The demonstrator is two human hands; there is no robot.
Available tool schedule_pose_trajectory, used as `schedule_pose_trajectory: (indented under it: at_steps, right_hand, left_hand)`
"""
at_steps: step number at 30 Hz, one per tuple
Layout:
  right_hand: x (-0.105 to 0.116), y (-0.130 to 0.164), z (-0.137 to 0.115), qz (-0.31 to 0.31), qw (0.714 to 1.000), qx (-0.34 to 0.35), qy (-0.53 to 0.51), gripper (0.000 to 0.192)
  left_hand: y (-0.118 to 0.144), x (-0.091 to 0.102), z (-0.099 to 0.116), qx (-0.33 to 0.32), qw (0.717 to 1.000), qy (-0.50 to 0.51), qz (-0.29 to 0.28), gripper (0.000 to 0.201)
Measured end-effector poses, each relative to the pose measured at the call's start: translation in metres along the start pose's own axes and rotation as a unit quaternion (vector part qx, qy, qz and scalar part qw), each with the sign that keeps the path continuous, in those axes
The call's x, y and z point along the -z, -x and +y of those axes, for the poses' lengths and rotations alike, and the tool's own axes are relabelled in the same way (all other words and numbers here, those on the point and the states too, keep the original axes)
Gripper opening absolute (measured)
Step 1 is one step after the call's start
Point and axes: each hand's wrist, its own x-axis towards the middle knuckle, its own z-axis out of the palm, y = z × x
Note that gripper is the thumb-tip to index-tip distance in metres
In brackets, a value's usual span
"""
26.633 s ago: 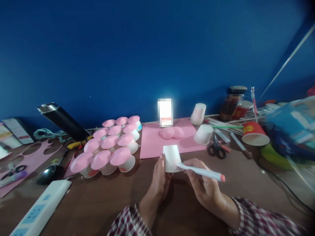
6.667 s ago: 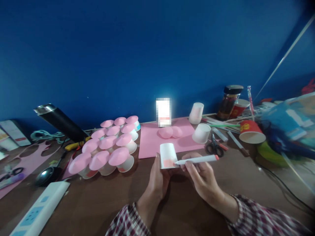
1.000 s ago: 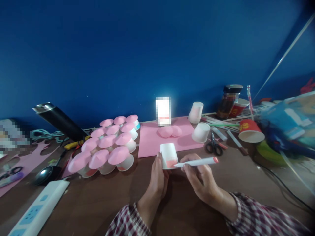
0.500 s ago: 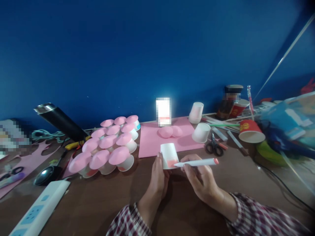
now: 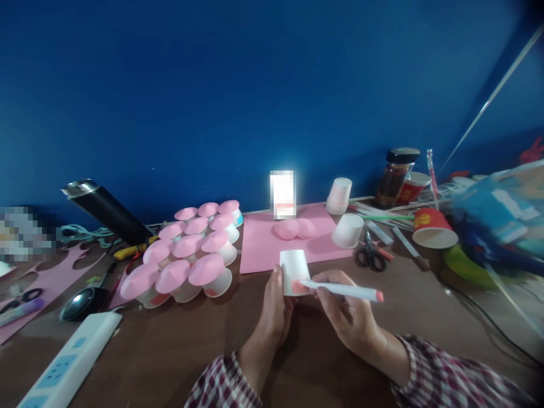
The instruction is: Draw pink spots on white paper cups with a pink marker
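My left hand [image 5: 274, 309] is closed around the left side of a small white paper cup [image 5: 293, 263], held upside down above the table's near middle. A patch of orange-red colour [image 5: 296, 286] shows low on the cup's side. Pinched in my right hand [image 5: 346, 314] is a white marker pen [image 5: 346, 289] with an orange-red end pointing right; its tip meets the coloured patch. Beyond the cup lies a pink paper sheet [image 5: 259, 243] with two pink paper cones [image 5: 287, 228] on it. Two more white cups [image 5: 348, 230] stand upside down at the sheet's right.
Several cups with pink cone tops [image 5: 207, 269] stand in rows on the left. A power strip [image 5: 70, 357], a glue gun [image 5: 80, 303] and a black flask [image 5: 106, 211] are farther left. Black scissors [image 5: 370, 258], a red cup [image 5: 434, 226] and a jar [image 5: 395, 178] sit right.
The marker's rear end has swung down and slightly right while its tip stays on the coloured patch. The cup in my left hand has shifted slightly right and down.
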Motion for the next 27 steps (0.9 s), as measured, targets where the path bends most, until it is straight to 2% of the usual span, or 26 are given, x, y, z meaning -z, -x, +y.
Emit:
schedule_pose_trajectory:
  at_steps: [5,10,16,27]
  right_hand:
    - [-0.0012,0.0009,-0.0004,-0.003,1.000,0.010,-0.001,0.011]
    - [-0.0002,-0.0009,-0.0030,-0.001,1.000,0.015,0.012,0.010]
    - [0.0027,-0.0033,-0.0080,-0.012,0.999,0.030,0.032,0.010]
    - [0.0031,-0.0041,-0.0083,-0.021,0.999,0.001,0.037,0.011]
  left_hand:
    - [0.0019,0.0010,-0.0015,-0.015,0.999,0.017,-0.028,0.036]
    - [0.0007,0.0020,-0.0035,-0.009,1.000,0.013,-0.011,0.040]
    - [0.0017,0.0009,-0.0030,-0.013,1.000,0.008,-0.021,0.036]
    - [0.0016,0.0026,-0.0047,-0.030,0.999,-0.001,-0.016,0.032]
